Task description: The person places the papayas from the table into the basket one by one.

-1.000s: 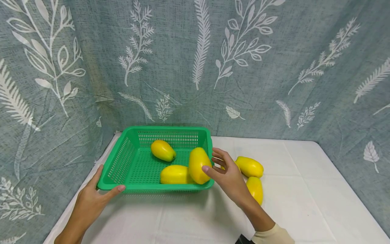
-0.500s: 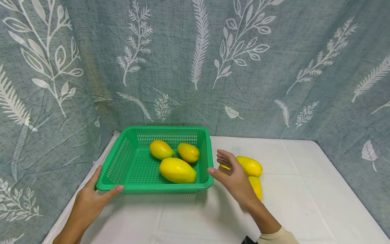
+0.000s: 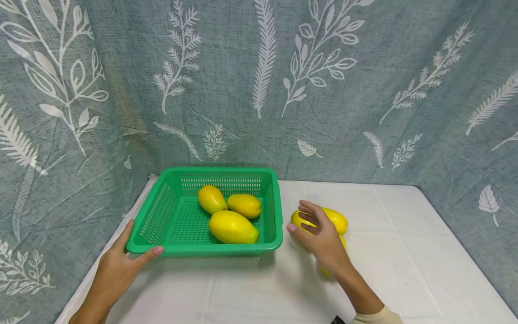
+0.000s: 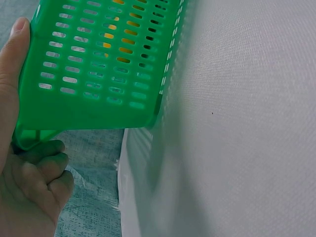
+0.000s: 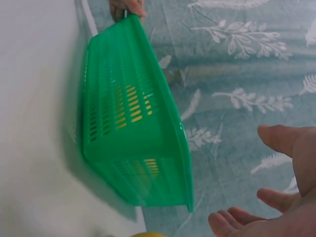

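My left hand (image 3: 117, 265) grips the left front corner of a green plastic basket (image 3: 210, 248), thumb over the rim and fingers curled below it. Inside lie three smooth yellow papaya-like fruits: one at the back (image 3: 211, 199), one to the right (image 3: 244, 205), and a larger one in front (image 3: 233, 227). My right hand (image 3: 321, 240) hovers right of the basket with fingers spread and holds nothing. Behind and beneath it, more yellow fruits (image 3: 336, 220) rest on the table, partly hidden by the hand and forearm. The right wrist view shows the right palm (image 5: 291, 197) apart from the basket.
A white cloth (image 3: 404, 243) covers the table. Grey-green curtains (image 3: 243, 81) with white leaf prints stand close behind it and along both sides. The basket sits near the back left of the table.
The right hand let go of a yellow fruit into the basket and moved right, over the fruits on the table. The fruits inside shifted and settled. The left hand stayed on the rim.
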Available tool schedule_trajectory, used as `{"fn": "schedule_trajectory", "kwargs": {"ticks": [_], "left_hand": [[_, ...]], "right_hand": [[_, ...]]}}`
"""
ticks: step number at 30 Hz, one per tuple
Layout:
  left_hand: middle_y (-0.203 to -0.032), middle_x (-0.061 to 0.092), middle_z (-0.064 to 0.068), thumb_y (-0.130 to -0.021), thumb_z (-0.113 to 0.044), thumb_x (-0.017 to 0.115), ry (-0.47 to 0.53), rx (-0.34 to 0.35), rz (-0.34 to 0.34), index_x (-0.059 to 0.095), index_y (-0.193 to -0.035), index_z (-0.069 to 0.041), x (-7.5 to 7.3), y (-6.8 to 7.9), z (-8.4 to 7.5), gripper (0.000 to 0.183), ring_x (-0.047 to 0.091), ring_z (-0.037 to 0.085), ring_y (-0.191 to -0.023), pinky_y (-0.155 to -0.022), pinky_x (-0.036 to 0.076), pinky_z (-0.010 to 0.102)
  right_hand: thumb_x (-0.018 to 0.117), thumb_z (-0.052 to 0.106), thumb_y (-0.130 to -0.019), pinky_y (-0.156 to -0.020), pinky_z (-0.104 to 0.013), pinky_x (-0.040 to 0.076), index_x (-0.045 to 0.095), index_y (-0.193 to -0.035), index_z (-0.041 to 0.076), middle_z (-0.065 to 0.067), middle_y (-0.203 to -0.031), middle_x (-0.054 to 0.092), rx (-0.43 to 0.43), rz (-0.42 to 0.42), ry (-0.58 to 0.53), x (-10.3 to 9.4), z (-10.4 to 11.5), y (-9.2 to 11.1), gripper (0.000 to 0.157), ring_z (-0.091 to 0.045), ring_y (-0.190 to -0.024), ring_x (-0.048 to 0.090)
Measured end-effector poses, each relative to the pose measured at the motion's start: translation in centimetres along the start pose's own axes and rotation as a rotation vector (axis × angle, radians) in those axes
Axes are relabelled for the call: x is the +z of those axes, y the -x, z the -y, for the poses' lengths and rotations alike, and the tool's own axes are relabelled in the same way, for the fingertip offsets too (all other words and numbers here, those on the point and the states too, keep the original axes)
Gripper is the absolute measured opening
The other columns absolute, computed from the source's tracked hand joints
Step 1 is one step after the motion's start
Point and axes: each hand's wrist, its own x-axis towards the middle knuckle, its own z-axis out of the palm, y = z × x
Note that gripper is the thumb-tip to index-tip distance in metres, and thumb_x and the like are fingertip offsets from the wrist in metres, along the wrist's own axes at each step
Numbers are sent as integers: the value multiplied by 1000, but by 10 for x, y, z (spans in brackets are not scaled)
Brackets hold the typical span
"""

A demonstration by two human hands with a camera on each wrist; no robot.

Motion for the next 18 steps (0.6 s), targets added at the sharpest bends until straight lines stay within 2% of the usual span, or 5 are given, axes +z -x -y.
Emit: {"fn": "schedule_trajectory", "kwargs": {"ticks": [7,14,18], "left_hand": [[-168,7,41,-101,-56,69,7,3,7,-13,-169,-14,1,-1,1,115,17,66,-151,-107,32,81],[-168,9,41,-101,-55,70,8,11,2,-12,-169,-13,2,-1,0,114,18,66,-151,-108,32,80],[-169,7,40,-101,-57,68,8,-8,10,-14,-169,-15,-1,-1,0,114,17,65,-152,-108,31,80]], "right_hand": [[81,24,-96,-120,-51,43,49,-155,14,-11,-156,52,17,-18,11,-11,-6,4,68,-33,-147,51],[80,31,-98,-120,-50,43,49,-155,16,-12,-156,52,41,-48,76,-24,-14,9,67,-32,-147,52],[80,32,-97,-120,-50,44,49,-155,17,-15,-157,51,66,-57,83,-29,-20,10,67,-34,-146,52]]}}
